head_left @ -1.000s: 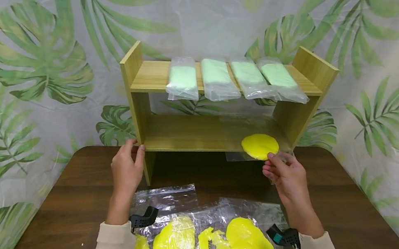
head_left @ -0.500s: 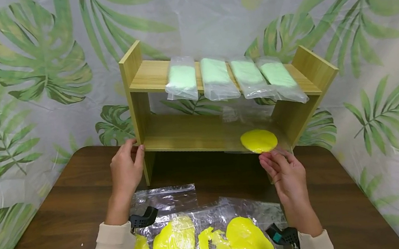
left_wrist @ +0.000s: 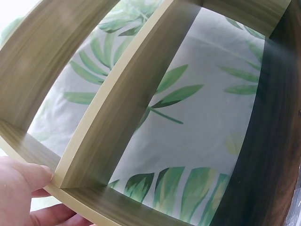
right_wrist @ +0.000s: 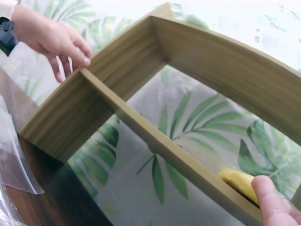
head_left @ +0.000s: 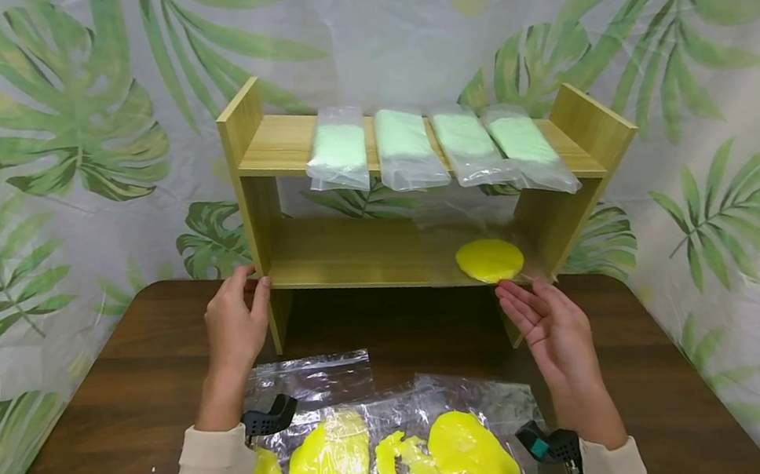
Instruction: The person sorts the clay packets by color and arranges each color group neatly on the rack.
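Note:
In the head view my left hand (head_left: 239,317) grips the left side panel of the wooden shelf (head_left: 347,261), its thumb on the near edge by the lower board. My right hand (head_left: 554,318) touches the front of a clear bag at the lower board's right end, fingers mostly straight. Inside that bag is a flat, round yellow lump (head_left: 490,261), soft-looking like clay. The right wrist view shows the yellow lump (right_wrist: 239,182) lying at the board's edge, with my right thumb (right_wrist: 264,192) against it.
Several clear bags of pale green stuff (head_left: 404,139) lie along the upper board, their ends overhanging its front. On the dark wooden table (head_left: 112,428), more clear bags with flattened yellow lumps (head_left: 330,464) lie in front of the shelf. A leaf-patterned cloth (head_left: 396,21) hangs behind.
The bagged yellow lump has slid farther back onto the lower board. My right hand's pinch has loosened and its fingers have straightened. My left hand stays on the shelf's side.

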Demonstrator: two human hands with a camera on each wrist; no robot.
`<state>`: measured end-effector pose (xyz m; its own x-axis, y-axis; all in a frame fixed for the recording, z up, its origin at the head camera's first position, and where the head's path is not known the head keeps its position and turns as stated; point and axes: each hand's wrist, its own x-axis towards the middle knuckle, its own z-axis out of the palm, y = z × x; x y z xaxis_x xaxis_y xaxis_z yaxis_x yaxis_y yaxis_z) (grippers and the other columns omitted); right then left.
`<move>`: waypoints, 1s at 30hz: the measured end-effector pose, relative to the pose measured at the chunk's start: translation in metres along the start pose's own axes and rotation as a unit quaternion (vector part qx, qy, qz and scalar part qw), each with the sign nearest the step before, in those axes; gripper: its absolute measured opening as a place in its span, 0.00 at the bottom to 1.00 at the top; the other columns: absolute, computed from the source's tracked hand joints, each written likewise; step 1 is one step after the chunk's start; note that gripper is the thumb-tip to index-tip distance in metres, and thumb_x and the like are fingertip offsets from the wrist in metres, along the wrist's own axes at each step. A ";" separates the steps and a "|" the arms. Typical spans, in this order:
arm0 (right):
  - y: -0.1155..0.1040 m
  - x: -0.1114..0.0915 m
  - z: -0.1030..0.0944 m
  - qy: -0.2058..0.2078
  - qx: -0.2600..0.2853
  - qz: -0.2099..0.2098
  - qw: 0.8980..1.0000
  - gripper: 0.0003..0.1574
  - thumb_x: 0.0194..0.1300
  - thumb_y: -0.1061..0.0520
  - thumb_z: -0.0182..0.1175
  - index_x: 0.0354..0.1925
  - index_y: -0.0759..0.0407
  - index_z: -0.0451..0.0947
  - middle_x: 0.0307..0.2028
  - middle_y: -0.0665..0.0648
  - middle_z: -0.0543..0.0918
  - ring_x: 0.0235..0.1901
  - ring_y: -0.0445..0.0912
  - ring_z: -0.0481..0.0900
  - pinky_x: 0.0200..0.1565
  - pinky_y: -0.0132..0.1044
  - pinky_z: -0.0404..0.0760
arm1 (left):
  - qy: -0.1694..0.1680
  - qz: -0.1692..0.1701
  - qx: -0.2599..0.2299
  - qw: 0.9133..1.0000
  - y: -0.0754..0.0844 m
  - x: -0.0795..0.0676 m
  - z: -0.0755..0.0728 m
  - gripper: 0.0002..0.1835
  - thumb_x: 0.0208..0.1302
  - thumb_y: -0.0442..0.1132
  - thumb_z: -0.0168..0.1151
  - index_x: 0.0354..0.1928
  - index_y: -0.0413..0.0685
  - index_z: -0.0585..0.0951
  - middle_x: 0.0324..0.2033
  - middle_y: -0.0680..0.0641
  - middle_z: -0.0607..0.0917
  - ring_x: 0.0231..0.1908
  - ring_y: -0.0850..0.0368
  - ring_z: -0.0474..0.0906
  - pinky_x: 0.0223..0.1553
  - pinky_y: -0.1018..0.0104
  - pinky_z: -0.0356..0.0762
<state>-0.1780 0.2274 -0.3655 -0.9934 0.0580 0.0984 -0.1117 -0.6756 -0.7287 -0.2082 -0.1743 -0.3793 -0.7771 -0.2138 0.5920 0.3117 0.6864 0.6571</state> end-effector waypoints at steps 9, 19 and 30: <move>-0.002 -0.007 0.004 -0.036 0.035 0.018 0.999 0.15 0.75 0.60 0.47 0.56 0.66 0.64 0.55 0.70 0.77 0.55 0.61 0.77 0.56 0.46 0.72 | -0.001 -0.004 0.002 1.000 0.001 0.000 0.000 0.15 0.70 0.39 0.57 0.51 0.36 0.78 0.38 0.35 0.84 0.37 0.40 0.81 0.41 0.42 0.72; -0.014 -0.018 0.001 -0.027 0.007 0.027 0.999 0.29 0.75 0.59 0.47 0.68 0.62 0.50 0.57 0.67 0.77 0.56 0.58 0.77 0.56 0.45 0.72 | 0.005 0.001 0.002 1.000 0.001 0.000 0.001 0.14 0.69 0.39 0.58 0.50 0.36 0.78 0.37 0.35 0.84 0.36 0.40 0.81 0.40 0.43 0.72; -0.020 -0.039 -0.025 -0.030 -0.089 0.089 0.992 0.15 0.76 0.57 0.47 0.56 0.59 0.72 0.52 0.62 0.81 0.52 0.56 0.80 0.54 0.45 0.74 | 0.006 0.007 0.003 1.000 0.000 0.000 0.000 0.14 0.69 0.39 0.58 0.50 0.36 0.78 0.37 0.36 0.84 0.35 0.40 0.82 0.39 0.43 0.73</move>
<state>-0.1375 0.2570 -0.3716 -0.9951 -0.0985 -0.0055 0.0572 -0.5304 -0.8458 -0.2077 -0.1739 -0.3792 -0.7667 -0.2126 0.6058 0.3181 0.6938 0.6461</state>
